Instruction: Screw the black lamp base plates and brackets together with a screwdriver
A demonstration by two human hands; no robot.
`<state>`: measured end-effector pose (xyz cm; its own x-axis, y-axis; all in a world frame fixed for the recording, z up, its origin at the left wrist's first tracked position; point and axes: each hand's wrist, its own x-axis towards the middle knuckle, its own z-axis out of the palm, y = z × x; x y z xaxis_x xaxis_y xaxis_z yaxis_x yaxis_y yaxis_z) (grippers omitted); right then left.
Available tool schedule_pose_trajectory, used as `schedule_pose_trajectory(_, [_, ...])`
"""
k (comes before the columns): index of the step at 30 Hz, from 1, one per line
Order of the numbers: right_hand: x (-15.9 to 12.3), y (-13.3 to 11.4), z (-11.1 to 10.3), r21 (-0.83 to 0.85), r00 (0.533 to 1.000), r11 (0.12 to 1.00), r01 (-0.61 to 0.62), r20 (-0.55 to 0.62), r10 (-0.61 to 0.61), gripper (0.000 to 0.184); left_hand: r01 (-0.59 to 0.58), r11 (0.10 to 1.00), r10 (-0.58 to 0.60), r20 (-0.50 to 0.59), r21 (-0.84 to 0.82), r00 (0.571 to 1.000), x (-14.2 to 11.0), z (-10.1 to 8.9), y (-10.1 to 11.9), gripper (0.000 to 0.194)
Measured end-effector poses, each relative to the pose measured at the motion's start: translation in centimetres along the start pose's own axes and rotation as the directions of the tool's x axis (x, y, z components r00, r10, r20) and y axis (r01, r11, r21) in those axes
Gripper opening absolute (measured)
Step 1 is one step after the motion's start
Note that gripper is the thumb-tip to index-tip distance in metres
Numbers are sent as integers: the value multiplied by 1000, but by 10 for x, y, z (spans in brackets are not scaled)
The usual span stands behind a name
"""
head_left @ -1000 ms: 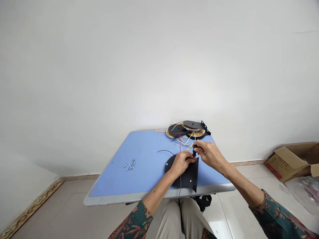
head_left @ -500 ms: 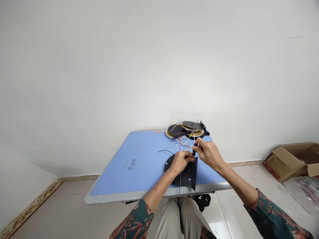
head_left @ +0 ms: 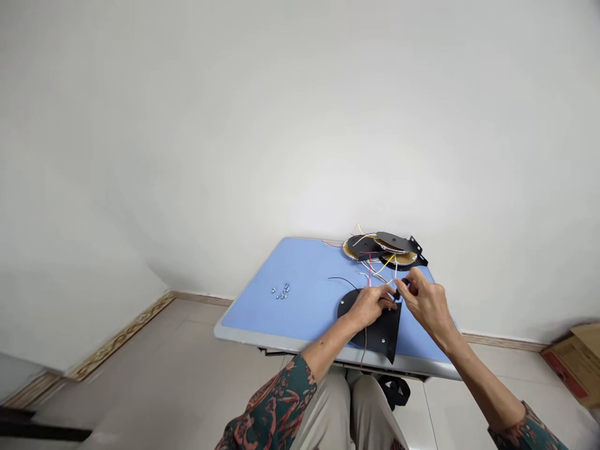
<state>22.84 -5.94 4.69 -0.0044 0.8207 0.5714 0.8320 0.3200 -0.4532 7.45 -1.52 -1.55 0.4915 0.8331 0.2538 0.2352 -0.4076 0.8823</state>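
A black metal plate (head_left: 375,334), rounded at the left with a straight folded edge at the right, lies at the table's front with a few screws in it. My left hand (head_left: 370,305) rests on the plate, its fingers closed by the far right corner. In the fingers of my right hand (head_left: 424,303) is a short black screwdriver (head_left: 402,289), tilted, its lower end close to my left fingertips at that corner. The exact contact at its tip is too small to make out. A thin black wire (head_left: 344,279) and a brownish wire (head_left: 364,350) run out from the plate.
Stacked black and gold discs (head_left: 394,247) with loose red, white and yellow wires lie at the table's back right. Several small silver screws (head_left: 284,291) are scattered on the left of the blue table (head_left: 255,312). A cardboard box (head_left: 574,365) stands on the floor at right.
The view has turned left, so everything appears further right. The screwdriver has gone from nearly upright to leaning, and my right hand has turned with it. My left hand stays on the plate.
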Motion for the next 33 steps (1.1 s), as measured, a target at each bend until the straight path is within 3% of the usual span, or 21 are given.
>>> schedule_pose_trajectory(3, [-6,0,6,-25,994,999,-34,-105,32,43,-15,1000,14,31,23,999,1,0,-3,22])
schedule_pose_trajectory(5, [-5,0,4,-23,995,999,-24,-100,22,46,-23,998,20,47,63,999,3,0,-6,24])
schedule_pose_trajectory(8, [4,2,-7,58,999,998,-1,40,-1,47,-41,993,34,66,112,997,6,0,-10,27])
schedule_pose_trajectory(10, [11,3,-13,154,981,988,-14,195,-16,48,-55,990,45,74,129,996,8,1,-13,28])
schedule_pose_trajectory(12, [15,4,-15,180,965,983,-22,262,-26,49,-66,987,54,88,144,995,9,2,-15,30])
schedule_pose_trajectory(16, [12,-3,-8,53,993,998,-22,113,16,55,-97,980,77,116,176,990,9,2,-16,41])
schedule_pose_trajectory(21, [1,-12,5,-25,992,992,-122,-36,121,57,-81,970,51,133,229,990,6,1,-12,48])
schedule_pose_trajectory(24, [2,-11,7,-20,993,993,-113,-15,113,57,-95,966,71,106,240,992,5,0,-9,41])
schedule_pose_trajectory(29, [10,-8,-5,-37,995,999,-39,88,42,55,-76,978,73,25,195,997,4,0,-5,12])
schedule_pose_trajectory(33, [19,-13,-21,100,972,994,42,227,-64,36,-20,994,21,-11,103,1000,4,-2,-2,6])
